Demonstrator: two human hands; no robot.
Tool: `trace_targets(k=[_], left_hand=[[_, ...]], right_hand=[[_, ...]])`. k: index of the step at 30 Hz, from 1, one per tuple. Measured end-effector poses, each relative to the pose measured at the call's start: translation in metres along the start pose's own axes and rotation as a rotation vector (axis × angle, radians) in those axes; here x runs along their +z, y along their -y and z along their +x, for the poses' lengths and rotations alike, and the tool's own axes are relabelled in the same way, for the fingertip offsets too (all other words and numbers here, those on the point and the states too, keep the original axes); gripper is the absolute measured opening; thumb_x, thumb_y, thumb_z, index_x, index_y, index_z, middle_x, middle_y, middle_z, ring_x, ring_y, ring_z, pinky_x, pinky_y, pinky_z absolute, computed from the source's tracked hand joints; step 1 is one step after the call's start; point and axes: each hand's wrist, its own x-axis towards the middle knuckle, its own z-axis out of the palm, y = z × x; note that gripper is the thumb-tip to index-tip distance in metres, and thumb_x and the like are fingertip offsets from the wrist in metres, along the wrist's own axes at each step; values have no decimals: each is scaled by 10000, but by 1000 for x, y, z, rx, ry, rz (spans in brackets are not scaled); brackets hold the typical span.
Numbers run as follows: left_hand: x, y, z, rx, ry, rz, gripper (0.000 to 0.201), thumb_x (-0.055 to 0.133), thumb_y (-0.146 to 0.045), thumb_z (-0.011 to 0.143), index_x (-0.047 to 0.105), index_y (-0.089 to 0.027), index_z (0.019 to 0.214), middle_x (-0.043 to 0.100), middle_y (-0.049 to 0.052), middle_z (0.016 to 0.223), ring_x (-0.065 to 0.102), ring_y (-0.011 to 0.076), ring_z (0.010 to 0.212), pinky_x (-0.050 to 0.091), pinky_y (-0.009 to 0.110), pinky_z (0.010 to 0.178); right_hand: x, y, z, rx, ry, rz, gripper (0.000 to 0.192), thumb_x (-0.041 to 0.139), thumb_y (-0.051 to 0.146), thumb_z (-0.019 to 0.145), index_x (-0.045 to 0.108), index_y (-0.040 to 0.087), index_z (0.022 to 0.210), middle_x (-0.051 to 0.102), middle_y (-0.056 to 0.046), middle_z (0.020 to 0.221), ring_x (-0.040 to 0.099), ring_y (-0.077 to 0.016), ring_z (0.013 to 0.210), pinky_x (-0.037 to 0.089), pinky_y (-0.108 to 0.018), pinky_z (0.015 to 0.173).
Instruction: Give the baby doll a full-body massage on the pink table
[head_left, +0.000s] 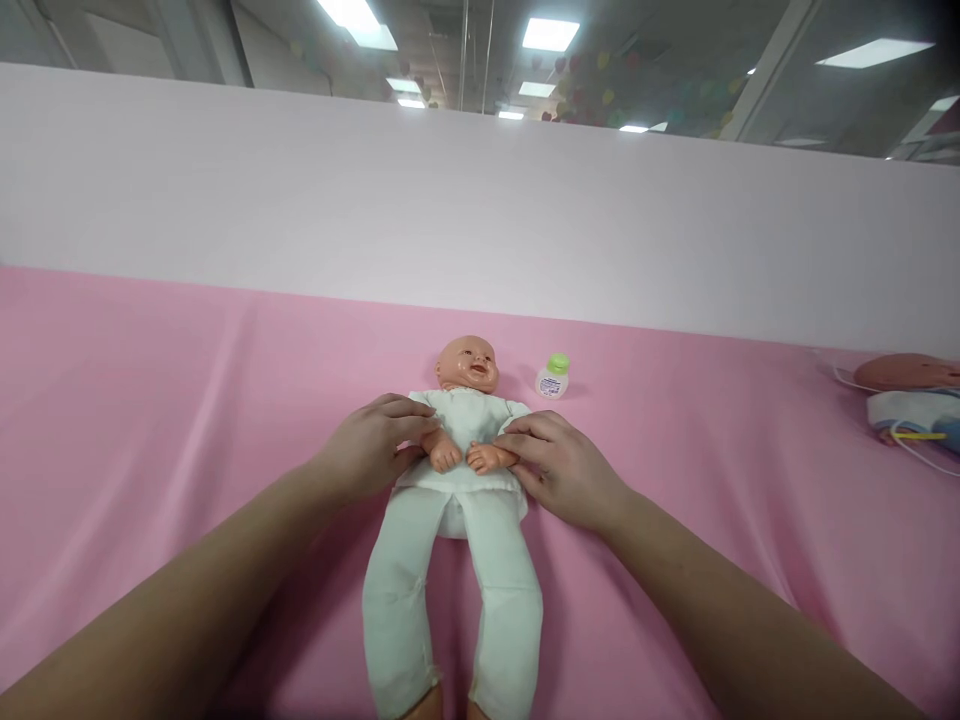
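- I see a baby doll [461, 470] in pale green clothes lying face up on the pink-covered desk [150, 400].
- My left hand [371, 445] grips the doll's arm at its side.
- My right hand [559, 465] pinches the doll's other wrist.
- A small green-capped bottle [553, 377] stands just beside the doll's head.

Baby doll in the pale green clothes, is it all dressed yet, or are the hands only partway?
Mostly dressed, it seems: the plastic baby doll lies on its back on the pink cloth with pale green top and trousers on. In hand: the left hand and right hand hold the doll's arms at its chest. Left, perhaps: the small white bottle with the green cap stands untouched beside its head.
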Motion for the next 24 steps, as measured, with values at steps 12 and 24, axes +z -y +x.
trace_targets(k=[12,24], left_hand=[[6,27,-2,-688,-336,-542,314,715,-476,874,712,-255,1097,778,64,1138,735,283,1040,585,414,902],[4,67,-4,-1187,-456,-1047,305,744,-372,872,640,-172,1077,770,100,951,774,272,904,652,415,828]], right_hand=[[-8,-28,-5,571,-249,460,357,723,300,884,659,280,1235,746,-62,1204,723,-262,1063,639,-466,891],[-1,-106,-32,1175,-376,1111,290,791,308,828,708,181,1075,783,-139,1023,786,-293,924,695,-505,863]])
